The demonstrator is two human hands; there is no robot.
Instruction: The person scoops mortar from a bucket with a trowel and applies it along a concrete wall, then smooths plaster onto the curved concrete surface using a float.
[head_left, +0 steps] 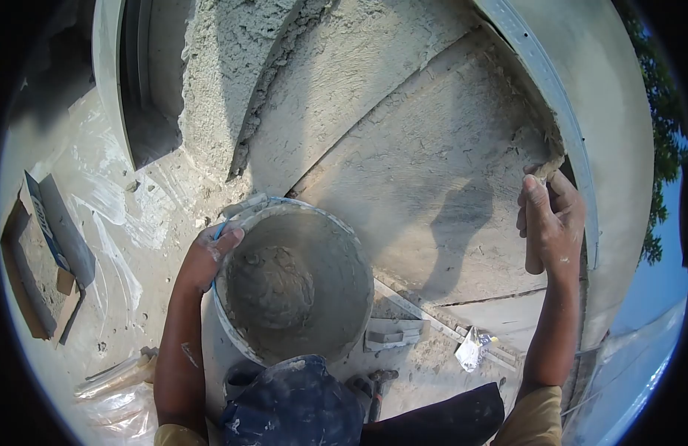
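Observation:
My left hand (210,256) is closed over the left rim of a round bucket (335,297), its thumb on the edge. Inside the bucket lies a lump of wet grey mortar (273,286), and the walls are smeared with it. My right hand (556,223) is wrapped round what looks like a small trowel (533,262). Its handle end sticks out below the fist, and its mortar-coated tip (550,166) is by the curved edge of the stair steps. The blade is mostly hidden. A rough plastered step (433,149) fans out beyond the bucket.
A curved metal edge strip (541,59) borders the steps on the right. Near my knees lie a long straight metal strip (414,308), a grey float-like block (394,334), a hammer (381,386) and a crumpled foil packet (472,349). An open cardboard box (43,253) stands left.

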